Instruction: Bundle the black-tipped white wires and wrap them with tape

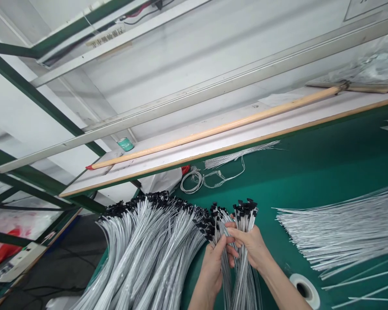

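Observation:
My left hand [212, 263] is closed round a small bundle of thin grey cables [225, 275] with black connector ends. Close beside it, my right hand [255, 246] grips a second bundle of grey cables [244, 280], its black connectors [245, 208] sticking up above the fingers. The two hands nearly touch, and some fingers overlap between the bundles, so their exact contact is partly hidden. Just left of my hands lies a large pile of grey cables [145, 254], black connectors at its far end.
Loose grey cables [349, 224] fan out on the green table [265, 185] at right. A white tape roll [304, 291] lies near my right forearm. Behind are a coiled cable [192, 181], a thin bundle of cables [241, 156], and a shelf carrying a wooden pole [213, 130] and a green can [125, 144].

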Tool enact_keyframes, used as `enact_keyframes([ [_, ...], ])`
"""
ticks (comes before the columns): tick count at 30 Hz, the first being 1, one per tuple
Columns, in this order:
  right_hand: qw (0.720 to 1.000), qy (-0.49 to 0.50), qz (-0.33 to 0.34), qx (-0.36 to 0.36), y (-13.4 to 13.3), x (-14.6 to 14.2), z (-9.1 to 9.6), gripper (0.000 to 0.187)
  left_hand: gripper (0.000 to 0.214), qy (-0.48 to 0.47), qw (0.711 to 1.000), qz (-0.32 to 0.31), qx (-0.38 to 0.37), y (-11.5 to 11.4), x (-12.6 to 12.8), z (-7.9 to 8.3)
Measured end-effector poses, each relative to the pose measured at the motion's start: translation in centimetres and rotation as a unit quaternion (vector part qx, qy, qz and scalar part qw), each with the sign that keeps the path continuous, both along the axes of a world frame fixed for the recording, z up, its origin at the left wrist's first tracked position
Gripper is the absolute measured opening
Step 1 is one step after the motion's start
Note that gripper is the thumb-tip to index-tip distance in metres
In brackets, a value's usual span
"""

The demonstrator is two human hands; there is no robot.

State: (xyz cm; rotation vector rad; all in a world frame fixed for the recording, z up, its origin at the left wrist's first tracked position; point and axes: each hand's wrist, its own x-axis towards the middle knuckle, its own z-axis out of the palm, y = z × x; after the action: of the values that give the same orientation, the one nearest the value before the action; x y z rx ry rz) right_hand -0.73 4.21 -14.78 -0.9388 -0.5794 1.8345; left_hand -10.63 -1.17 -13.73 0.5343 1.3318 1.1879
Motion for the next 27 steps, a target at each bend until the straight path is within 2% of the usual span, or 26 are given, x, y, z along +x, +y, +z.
enact_keyframes([
  [3,1.0,-0.012,0.003,-0.014,0.14,-0.29,0.19,0.047,0.034,-0.008,1.0,-0.001,0.02,-0.12,0.1,0.19],
  [6,1.0,-0.012,0.007,-0.019,0.17,-0.34,0.19,0.048,0.03,-0.021,0.999,0.031,0.033,-0.31,-0.05,-0.11],
  [10,1.0,-0.017,0.013,-0.013,-0.03,-0.36,0.37,0.044,0.028,-0.019,0.996,0.087,0.002,-0.38,-0.09,-0.62],
  [15,0.999,-0.022,0.018,-0.016,-0.29,-0.48,0.76,0.047,0.034,-0.021,0.996,0.086,-0.023,-0.17,0.4,-0.38],
  [27,0.998,-0.053,-0.02,-0.014,-0.06,-0.43,0.27,0.026,0.036,0.019,0.995,0.097,-0.019,-0.1,0.67,-0.28],
])
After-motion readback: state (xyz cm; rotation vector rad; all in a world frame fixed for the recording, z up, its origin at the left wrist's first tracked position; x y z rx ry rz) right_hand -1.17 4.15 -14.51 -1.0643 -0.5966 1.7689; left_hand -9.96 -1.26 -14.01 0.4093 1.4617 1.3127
